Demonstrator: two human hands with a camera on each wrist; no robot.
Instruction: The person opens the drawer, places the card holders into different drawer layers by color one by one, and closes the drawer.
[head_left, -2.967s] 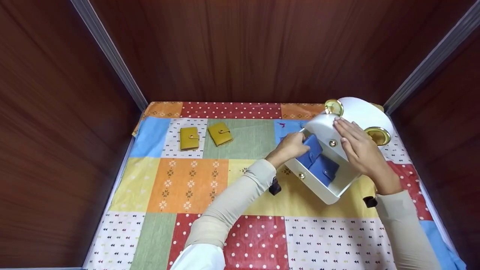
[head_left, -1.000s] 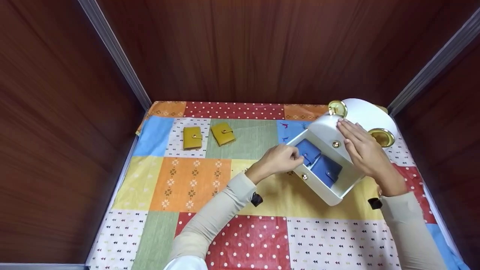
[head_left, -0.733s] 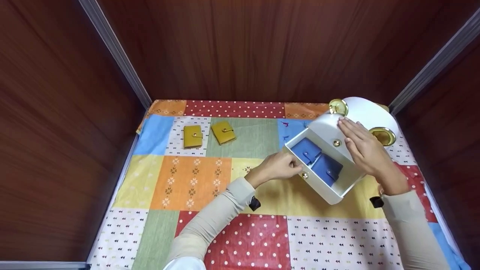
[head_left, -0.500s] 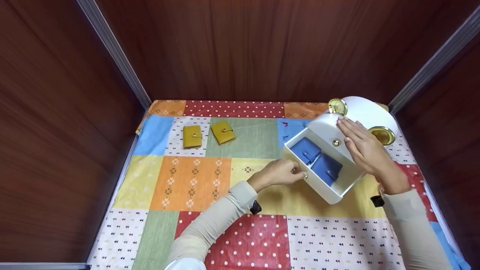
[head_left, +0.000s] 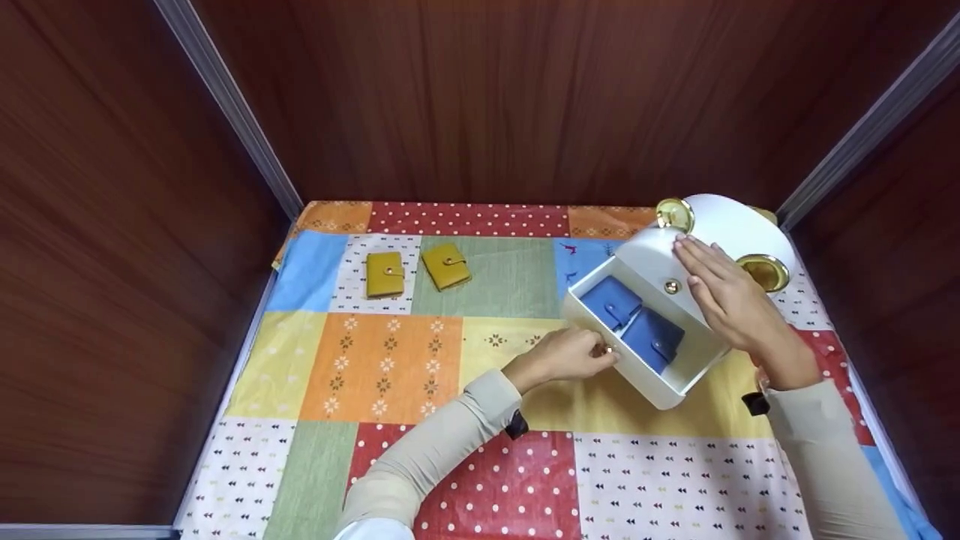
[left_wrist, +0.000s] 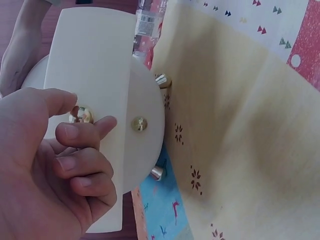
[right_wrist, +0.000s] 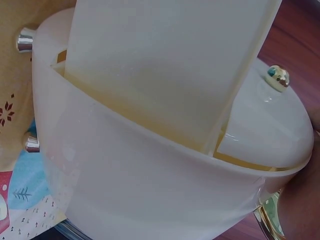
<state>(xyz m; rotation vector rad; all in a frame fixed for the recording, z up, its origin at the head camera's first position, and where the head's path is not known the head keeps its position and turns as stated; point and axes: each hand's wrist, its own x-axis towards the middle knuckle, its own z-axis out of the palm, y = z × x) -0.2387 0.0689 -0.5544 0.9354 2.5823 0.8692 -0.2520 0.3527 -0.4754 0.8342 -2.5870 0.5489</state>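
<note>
A white bag (head_left: 649, 381) with gold fittings lies open at the right of the cloth. Two blue wallets (head_left: 611, 300) (head_left: 654, 337) lie side by side inside it. My right hand (head_left: 731, 296) rests flat on the raised flap (head_left: 649, 262), fingers straight. My left hand (head_left: 577, 356) is at the bag's front wall. In the left wrist view its thumb and forefinger (left_wrist: 75, 117) pinch a small gold stud (left_wrist: 83, 115) on the white wall (left_wrist: 100, 60). The right wrist view shows only the bag's white shell (right_wrist: 150, 175) up close.
Two yellow wallets (head_left: 385, 274) (head_left: 445, 266) lie at the far left of the patchwork tablecloth (head_left: 375, 367). Brown wooden walls close in the back and both sides. Part of a clear plastic bottle (left_wrist: 147, 20) shows behind the bag.
My left hand set the blue wallet down inside the bag, drew back out, and moved to the gold stud on the front wall. The right hand stayed on the flap.
</note>
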